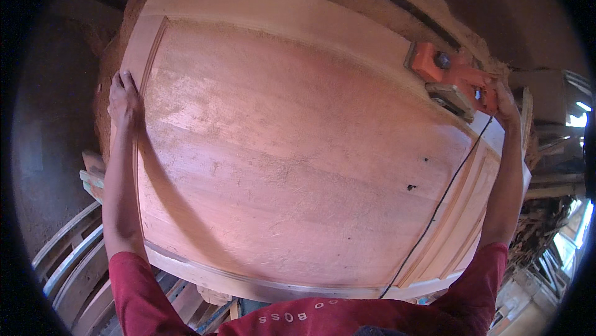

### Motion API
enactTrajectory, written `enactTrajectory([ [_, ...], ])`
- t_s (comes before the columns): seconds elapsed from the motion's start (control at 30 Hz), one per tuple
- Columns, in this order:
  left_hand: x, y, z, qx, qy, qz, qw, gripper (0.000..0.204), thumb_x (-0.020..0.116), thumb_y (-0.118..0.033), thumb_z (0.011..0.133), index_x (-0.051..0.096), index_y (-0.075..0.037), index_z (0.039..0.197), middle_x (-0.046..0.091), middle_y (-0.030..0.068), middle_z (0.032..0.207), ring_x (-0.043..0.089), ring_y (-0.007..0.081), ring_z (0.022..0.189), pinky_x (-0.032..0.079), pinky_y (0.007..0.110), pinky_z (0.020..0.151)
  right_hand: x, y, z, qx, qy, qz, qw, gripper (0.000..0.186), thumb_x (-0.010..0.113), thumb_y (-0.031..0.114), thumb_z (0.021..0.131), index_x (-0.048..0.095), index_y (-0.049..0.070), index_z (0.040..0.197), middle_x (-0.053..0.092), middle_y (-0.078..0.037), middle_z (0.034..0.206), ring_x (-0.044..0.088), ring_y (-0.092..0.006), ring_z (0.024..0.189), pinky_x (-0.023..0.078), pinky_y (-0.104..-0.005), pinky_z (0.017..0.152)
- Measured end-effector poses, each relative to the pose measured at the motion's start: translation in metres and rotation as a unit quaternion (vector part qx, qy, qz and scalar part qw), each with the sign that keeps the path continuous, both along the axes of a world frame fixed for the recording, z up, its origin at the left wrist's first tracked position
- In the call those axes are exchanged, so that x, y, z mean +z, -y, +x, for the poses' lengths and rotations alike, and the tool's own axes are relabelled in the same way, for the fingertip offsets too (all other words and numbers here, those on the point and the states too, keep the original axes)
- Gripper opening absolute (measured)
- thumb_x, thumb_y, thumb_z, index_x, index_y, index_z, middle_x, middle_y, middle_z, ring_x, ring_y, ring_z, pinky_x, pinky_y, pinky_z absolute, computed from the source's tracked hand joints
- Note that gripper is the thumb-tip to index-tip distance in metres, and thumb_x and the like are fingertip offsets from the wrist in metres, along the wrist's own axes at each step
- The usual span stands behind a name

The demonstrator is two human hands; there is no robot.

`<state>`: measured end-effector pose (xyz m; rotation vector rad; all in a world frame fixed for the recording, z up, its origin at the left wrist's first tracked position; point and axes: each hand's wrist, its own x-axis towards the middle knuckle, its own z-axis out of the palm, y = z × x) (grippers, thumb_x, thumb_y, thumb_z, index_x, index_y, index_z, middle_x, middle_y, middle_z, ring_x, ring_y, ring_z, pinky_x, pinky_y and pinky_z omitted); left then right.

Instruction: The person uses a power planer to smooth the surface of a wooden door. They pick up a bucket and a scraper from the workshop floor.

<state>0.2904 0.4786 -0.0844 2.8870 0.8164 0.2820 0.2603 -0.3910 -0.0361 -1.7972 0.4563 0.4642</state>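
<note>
A large wooden door panel [292, 143] with a raised frame lies flat in front of me, dusted with sawdust and fine shavings. My left hand [126, 101] is at its left frame edge, fingers curled over the wood. At the far right corner, my right hand [506, 101] is closed around the rear handle of an orange corded power tool [456, 72]. The tool rests on the frame there; it has a dark round knob and a tan plate on its near side. Whether it is a planer or a sander I cannot tell.
A black cord [428, 227] runs from the tool across the panel toward my body. Curved wooden pieces [74, 243] stand at the lower left. Scrap wood [540, 224] is piled on the right. Beyond the door lie sawdust-covered boards [385, 1].
</note>
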Motion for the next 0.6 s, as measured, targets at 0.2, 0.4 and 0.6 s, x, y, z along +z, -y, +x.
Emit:
enactTrajectory([
  [0.2,0.003,-0.010,0.001,-0.015,0.002,0.014,1.000,0.063,0.029,-0.053,0.098,0.048,-0.007,0.137,0.054,0.0226,0.133,0.051,0.0396,0.124,0.038,0.049,0.102,0.016,-0.077,0.016,-0.092,0.038,0.023,0.995,0.043,0.060,0.040,0.094,0.055,0.006,0.120,0.061,-0.005,0.107,0.060,-0.0135,0.090,0.054,-0.0284,0.076],
  [0.4,-0.007,-0.013,-0.003,-0.004,0.014,0.032,0.999,0.062,0.029,-0.052,0.098,0.046,-0.007,0.138,0.052,0.0200,0.136,0.048,0.0369,0.126,0.035,0.054,0.102,0.028,-0.181,0.052,-0.053,0.072,0.016,0.996,0.043,0.057,0.037,0.096,0.053,0.007,0.127,0.059,-0.008,0.117,0.058,-0.0180,0.105,0.049,-0.0316,0.090],
  [0.6,-0.002,-0.005,-0.001,-0.006,-0.026,0.030,0.999,0.063,0.030,-0.052,0.098,0.044,-0.006,0.139,0.053,0.0208,0.133,0.050,0.0368,0.123,0.036,0.053,0.101,0.014,-0.231,0.129,0.108,0.104,-0.023,0.988,0.044,0.052,0.039,0.098,0.054,0.006,0.127,0.058,-0.008,0.121,0.055,-0.0194,0.110,0.046,-0.0350,0.093],
])
